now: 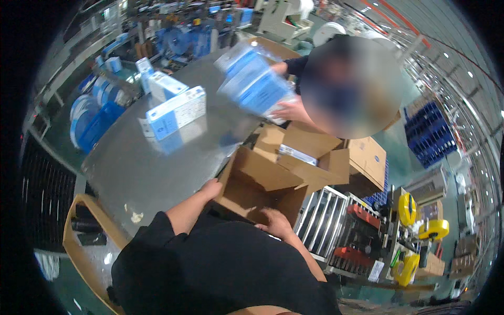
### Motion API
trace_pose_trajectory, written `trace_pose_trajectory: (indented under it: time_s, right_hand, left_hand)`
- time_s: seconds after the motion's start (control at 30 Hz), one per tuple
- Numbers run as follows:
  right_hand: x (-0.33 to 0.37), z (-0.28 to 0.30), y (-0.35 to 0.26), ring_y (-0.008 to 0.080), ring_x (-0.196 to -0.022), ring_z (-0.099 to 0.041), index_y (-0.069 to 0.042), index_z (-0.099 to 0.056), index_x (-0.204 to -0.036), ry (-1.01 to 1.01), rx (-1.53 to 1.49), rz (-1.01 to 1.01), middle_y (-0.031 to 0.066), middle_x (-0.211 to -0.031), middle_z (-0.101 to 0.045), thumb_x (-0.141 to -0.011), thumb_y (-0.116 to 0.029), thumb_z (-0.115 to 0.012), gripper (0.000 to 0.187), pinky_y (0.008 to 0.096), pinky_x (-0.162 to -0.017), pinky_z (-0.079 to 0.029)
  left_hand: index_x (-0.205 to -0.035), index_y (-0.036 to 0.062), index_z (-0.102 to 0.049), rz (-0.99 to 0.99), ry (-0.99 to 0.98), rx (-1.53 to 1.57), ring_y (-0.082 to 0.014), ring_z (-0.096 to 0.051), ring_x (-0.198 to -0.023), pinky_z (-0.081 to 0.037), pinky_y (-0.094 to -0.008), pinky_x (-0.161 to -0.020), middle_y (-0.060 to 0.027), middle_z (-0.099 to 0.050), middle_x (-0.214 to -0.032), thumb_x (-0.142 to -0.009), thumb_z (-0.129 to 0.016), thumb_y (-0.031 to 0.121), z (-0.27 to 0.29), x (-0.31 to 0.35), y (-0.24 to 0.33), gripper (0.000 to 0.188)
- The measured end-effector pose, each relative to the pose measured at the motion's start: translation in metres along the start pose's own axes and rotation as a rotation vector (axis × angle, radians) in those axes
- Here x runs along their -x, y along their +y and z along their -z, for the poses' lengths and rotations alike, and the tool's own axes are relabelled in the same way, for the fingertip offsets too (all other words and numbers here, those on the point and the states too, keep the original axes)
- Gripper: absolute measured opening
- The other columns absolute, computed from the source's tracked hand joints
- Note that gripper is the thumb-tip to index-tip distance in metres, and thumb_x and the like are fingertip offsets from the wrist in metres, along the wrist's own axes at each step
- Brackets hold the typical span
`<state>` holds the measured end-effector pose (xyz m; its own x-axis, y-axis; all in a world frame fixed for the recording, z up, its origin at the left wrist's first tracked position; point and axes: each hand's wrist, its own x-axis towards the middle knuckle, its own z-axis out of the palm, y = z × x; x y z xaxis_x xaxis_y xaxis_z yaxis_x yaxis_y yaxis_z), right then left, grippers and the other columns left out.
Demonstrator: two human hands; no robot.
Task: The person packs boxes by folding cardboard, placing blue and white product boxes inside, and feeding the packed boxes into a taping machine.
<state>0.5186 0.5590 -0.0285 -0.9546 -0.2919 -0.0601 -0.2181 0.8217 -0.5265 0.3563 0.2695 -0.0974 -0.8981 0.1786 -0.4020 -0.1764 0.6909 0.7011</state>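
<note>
An open cardboard box (252, 181) stands right in front of me, its flaps up and nothing visible on the part of its floor that shows. My left hand (212, 189) is closed on its left edge, the fingertips partly hidden behind the cardboard. At the near right side, my right hand (276, 222) curls its fingers over the box's rim. Just beyond stands a second open cardboard box (336, 165), with a white-and-blue carton (298, 154) inside it. Across from me a co-worker's hands hold several blue-and-white packs (257, 84), blurred, above the table.
White-and-blue cartons (177, 113) stand on the grey table (126, 168) to the left. A roller conveyor (320, 218) runs right of the boxes, beside yellow tape dispensers (407, 208). A closed carton (367, 163) and blue pallets (429, 134) lie farther right. An open bin (105, 226) sits lower left.
</note>
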Motion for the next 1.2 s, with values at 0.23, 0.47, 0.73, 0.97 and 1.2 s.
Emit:
trace_pose_trajectory:
  time_s: [0.23, 0.47, 0.73, 0.97, 1.2]
  right_hand:
    - [0.033, -0.003, -0.069, 0.0312, -0.109, -0.059, -0.013, -0.063, -0.119, -0.059, -0.204, -0.148, 0.0128, -0.117, -0.064, -0.088, -0.029, -0.058, 0.035, 0.0394, -0.092, -0.047]
    - [0.015, -0.026, -0.042, 0.0319, -0.109, -0.058, -0.008, -0.061, -0.121, 0.099, -0.334, -0.135, 0.0146, -0.117, -0.063, -0.086, -0.023, -0.062, 0.038, 0.0381, -0.093, -0.047]
    - [-0.102, -0.029, -0.086, 0.0327, -0.1, -0.06, -0.006, -0.063, -0.114, 0.186, -0.281, -0.016, 0.0152, -0.106, -0.064, -0.087, -0.016, -0.066, 0.029, 0.0384, -0.088, -0.048]
    - [-0.098, -0.04, -0.137, 0.035, -0.101, -0.06, -0.003, -0.063, -0.114, 0.092, -0.436, -0.308, 0.0176, -0.106, -0.064, -0.088, -0.016, -0.065, 0.029, 0.0396, -0.088, -0.048]
    - [-0.127, 0.015, -0.141, 0.0309, -0.102, -0.061, -0.005, -0.064, -0.112, 0.093, -0.004, -0.258, 0.0156, -0.108, -0.065, -0.085, -0.016, -0.069, 0.03, 0.0376, -0.088, -0.049]
  left_hand:
    - [-0.105, -0.0034, -0.058, -0.074, -0.155, 0.219, -0.0372, -0.061, -0.092, -0.049, -0.0425, -0.081, -0.0216, -0.064, -0.096, -0.086, -0.055, 0.028, 0.018, -0.016, -0.046, 0.037]
    - [-0.132, 0.0053, -0.049, -0.191, -0.014, 0.171, -0.0345, -0.052, -0.119, -0.041, -0.0421, -0.1, -0.0252, -0.053, -0.126, -0.083, -0.067, 0.045, 0.075, 0.004, -0.03, 0.066]
    - [-0.145, 0.0241, -0.036, -0.094, 0.62, -0.525, -0.046, -0.028, -0.134, -0.032, -0.0471, -0.11, -0.0215, -0.025, -0.149, -0.061, -0.085, 0.034, 0.297, -0.066, -0.069, 0.097]
    - [-0.133, 0.0143, -0.053, -0.217, 0.395, -0.302, -0.0415, -0.031, -0.133, -0.036, -0.0485, -0.104, -0.0185, -0.042, -0.14, -0.08, -0.065, 0.055, 0.351, -0.157, -0.003, 0.068]
    - [-0.129, 0.0255, -0.058, 0.116, 0.332, -0.353, -0.038, -0.001, -0.145, -0.009, -0.08, -0.099, -0.0096, -0.022, -0.154, -0.088, -0.048, 0.062, 0.377, -0.246, 0.02, 0.055]
